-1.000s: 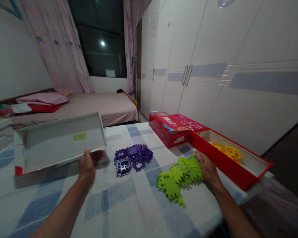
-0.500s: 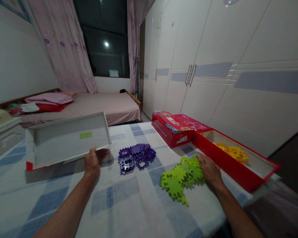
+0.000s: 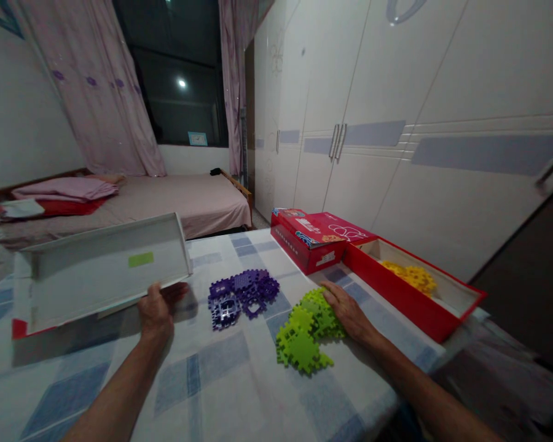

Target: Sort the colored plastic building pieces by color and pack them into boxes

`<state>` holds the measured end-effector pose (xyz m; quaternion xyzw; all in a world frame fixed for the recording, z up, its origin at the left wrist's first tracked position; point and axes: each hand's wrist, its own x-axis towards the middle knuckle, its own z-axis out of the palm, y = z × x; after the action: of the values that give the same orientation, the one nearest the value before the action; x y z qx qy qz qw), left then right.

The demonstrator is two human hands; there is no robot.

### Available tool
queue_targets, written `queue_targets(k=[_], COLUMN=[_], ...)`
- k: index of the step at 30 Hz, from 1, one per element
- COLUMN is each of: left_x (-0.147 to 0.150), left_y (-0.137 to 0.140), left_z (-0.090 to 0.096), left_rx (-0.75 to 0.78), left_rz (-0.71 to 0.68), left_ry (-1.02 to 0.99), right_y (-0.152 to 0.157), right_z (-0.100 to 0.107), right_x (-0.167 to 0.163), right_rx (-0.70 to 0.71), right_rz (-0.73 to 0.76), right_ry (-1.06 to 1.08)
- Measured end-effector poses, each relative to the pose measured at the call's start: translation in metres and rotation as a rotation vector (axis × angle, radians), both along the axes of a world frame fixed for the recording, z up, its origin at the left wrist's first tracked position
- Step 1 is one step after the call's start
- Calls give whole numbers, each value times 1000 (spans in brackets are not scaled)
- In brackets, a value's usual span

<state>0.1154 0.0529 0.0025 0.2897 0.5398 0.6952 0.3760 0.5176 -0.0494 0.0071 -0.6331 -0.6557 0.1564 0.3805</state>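
My left hand [image 3: 155, 312] is closed on the lower edge of a shallow box lid [image 3: 87, 270], white inside with a red corner and a yellow-green sticker. The lid is tilted up, its inside facing me. My right hand [image 3: 345, 307] lies with fingers stretched along the far right edge of a pile of green toothed plastic pieces [image 3: 299, 350], touching them. Its fingertips rest at the top of the pile; the thumb is hard to make out. Between my hands lies a cluster of purple toothed pieces [image 3: 244, 294], which neither hand touches.
Right of the green pile stands an open red box [image 3: 396, 294] with yellow pieces [image 3: 410, 277] inside. A closed red box [image 3: 306, 242] sits behind it. A checked cloth [image 3: 221, 393] covers the table. Beyond are a bed [image 3: 175, 196] and a white wardrobe [image 3: 373, 80].
My right hand has moved left, and the green pieces have shifted with it into a tighter pile nearer the purple ones. My left hand keeps hold of the lid. The view has turned slightly right.
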Motion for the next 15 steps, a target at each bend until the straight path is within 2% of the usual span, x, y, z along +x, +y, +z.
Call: queue_targets(k=[3,6,9,11,15], left_x=[8,25,49,66,96], left_y=[-7,-21,-40,-54,-88], left_z=[16,39,59,68,75], left_rx=[21,61,98,67,-52], left_rz=[92,77,-60,-199,-511], left_ry=[-93,-130,-119,-76,-27], right_y=[2,-5,-20,-29,-43], right_z=[9,29,51,65,82], right_x=[0,-11,-33,-48,-59], right_rx=[165,345,474,532,649], right_rz=[-68,-41,50,82,23], right_ry=[-98,-224,-352,-419,-520])
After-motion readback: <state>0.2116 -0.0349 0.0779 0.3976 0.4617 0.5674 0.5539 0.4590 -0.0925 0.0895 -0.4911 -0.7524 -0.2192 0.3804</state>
